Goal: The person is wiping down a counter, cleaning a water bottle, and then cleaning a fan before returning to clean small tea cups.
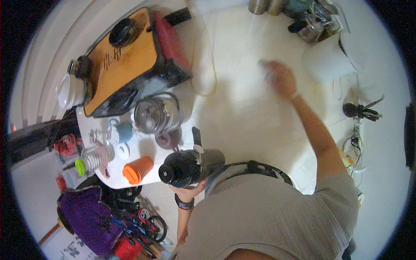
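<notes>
My left hand [187, 193], with a dark watch at its wrist, is against the lower side of a large black vacuum flask [209, 161] and appears to grip it. The flask hides most of its fingers. A black strap or handle [196, 136] sticks out from the flask. My right hand [281, 79] is stretched out low over the pale tabletop [247, 126]. Motion blurs its fingers. Something greyish shows at the fingertips, but I cannot tell whether it is held. Left of the flask stands an orange tumbler [139, 169] with an orange lid.
Farther left are a clear pitcher [152, 113], a small brownish pot [170, 138], a blue cup [122, 131] and a black box with an orange-brown top [136, 52]. At right are a white container [328, 61], a small black tripod [360, 110] and cables [356, 143]. Glassware [312, 29] stands at the far right corner.
</notes>
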